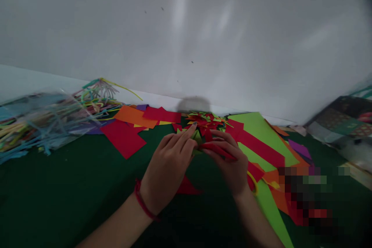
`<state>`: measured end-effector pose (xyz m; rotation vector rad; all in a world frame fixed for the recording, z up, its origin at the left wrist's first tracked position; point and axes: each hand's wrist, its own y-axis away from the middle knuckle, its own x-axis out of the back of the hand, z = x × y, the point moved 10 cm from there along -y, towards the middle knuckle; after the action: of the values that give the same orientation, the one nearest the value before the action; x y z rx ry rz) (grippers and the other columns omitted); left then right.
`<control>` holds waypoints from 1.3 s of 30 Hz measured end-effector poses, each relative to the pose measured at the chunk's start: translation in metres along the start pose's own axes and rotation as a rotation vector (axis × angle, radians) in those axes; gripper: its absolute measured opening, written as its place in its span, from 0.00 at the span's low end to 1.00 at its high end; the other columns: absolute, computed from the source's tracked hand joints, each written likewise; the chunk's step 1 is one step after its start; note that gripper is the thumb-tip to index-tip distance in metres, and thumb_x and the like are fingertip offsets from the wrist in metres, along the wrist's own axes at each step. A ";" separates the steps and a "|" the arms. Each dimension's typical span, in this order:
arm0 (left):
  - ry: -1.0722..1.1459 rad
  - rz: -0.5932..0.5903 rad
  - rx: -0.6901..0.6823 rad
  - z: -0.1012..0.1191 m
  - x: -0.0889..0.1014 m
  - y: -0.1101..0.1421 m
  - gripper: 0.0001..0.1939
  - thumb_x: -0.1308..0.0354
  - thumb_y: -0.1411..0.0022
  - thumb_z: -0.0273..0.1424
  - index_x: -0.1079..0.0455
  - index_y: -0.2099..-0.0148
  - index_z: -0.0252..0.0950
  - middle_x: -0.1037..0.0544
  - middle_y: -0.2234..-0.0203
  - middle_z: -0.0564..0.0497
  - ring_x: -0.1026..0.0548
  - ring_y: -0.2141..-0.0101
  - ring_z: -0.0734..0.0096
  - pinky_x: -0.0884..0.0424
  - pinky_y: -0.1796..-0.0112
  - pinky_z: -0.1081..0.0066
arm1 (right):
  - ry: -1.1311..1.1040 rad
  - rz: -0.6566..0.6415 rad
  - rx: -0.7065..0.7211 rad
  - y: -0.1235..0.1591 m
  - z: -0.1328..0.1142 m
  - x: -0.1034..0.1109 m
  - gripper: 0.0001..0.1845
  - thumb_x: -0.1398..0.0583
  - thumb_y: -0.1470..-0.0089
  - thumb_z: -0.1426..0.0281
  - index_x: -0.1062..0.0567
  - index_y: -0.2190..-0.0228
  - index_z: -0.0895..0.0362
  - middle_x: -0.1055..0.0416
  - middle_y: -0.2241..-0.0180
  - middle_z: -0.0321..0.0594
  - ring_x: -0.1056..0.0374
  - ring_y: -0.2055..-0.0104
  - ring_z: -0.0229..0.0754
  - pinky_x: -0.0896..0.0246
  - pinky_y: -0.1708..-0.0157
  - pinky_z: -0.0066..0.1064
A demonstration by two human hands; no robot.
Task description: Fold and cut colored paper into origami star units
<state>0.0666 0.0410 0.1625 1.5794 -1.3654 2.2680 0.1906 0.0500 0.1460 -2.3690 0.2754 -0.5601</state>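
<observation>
My left hand [173, 155], a red cord on its wrist, is closed with its fingertips against a small light-green paper piece [197, 137]. My right hand [231, 159] pinches a narrow strip of red paper [217, 149], which looks folded. The two hands are close together, with the end of the red strip near the green piece. Fingers partly hide where the papers meet. Just beyond them lies a pile of small red, green and orange paper cuttings [207, 120]. A red paper piece [188, 186] lies below my left hand.
A clear plastic bag [61, 114] of coloured pipe cleaners lies left. Orange paper [136, 116] and red paper [123, 137] are near it. Right are large light-green sheets [255, 124], a yellow ring-like handle [253, 184] and a patterned bag [337, 118]. A pale wall [116, 27] stands behind the dark green tabletop [72, 186].
</observation>
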 end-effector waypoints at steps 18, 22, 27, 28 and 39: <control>0.016 -0.021 0.026 -0.001 -0.001 0.001 0.03 0.50 0.41 0.24 0.38 0.63 0.36 0.36 0.47 0.45 0.34 0.51 0.65 0.35 0.55 0.61 | 0.265 0.052 0.442 0.015 -0.039 0.005 0.19 0.37 0.56 0.78 0.26 0.62 0.48 0.29 0.56 0.38 0.36 0.53 0.49 0.36 0.58 0.45; 0.028 -0.029 0.013 0.001 0.000 0.000 0.05 0.51 0.40 0.23 0.37 0.62 0.36 0.37 0.46 0.46 0.34 0.51 0.65 0.35 0.55 0.61 | 0.308 0.092 0.493 0.020 -0.044 0.006 0.22 0.36 0.58 0.78 0.27 0.60 0.47 0.29 0.56 0.37 0.35 0.54 0.49 0.35 0.60 0.43; 0.033 -0.025 0.018 0.002 0.002 -0.001 0.05 0.52 0.40 0.24 0.37 0.62 0.35 0.36 0.47 0.45 0.33 0.52 0.65 0.35 0.55 0.61 | 0.321 0.148 0.497 0.023 -0.046 0.009 0.22 0.36 0.59 0.78 0.26 0.60 0.48 0.30 0.55 0.38 0.35 0.54 0.49 0.36 0.59 0.43; 0.032 -0.021 0.020 0.002 0.002 -0.001 0.04 0.51 0.40 0.24 0.37 0.62 0.35 0.36 0.46 0.45 0.33 0.52 0.65 0.35 0.55 0.61 | 0.314 0.133 0.488 0.023 -0.045 0.007 0.21 0.36 0.58 0.77 0.26 0.60 0.48 0.30 0.55 0.38 0.35 0.54 0.49 0.36 0.59 0.43; 0.041 -0.028 0.030 0.000 0.000 0.001 0.04 0.49 0.41 0.23 0.38 0.62 0.36 0.37 0.46 0.45 0.34 0.51 0.64 0.35 0.55 0.60 | 0.137 0.119 0.288 0.013 -0.024 0.004 0.13 0.37 0.56 0.77 0.25 0.67 0.49 0.31 0.57 0.38 0.37 0.53 0.48 0.39 0.54 0.47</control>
<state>0.0660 0.0404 0.1614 1.5414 -1.2978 2.3019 0.1822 0.0251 0.1547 -2.0268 0.3678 -0.6591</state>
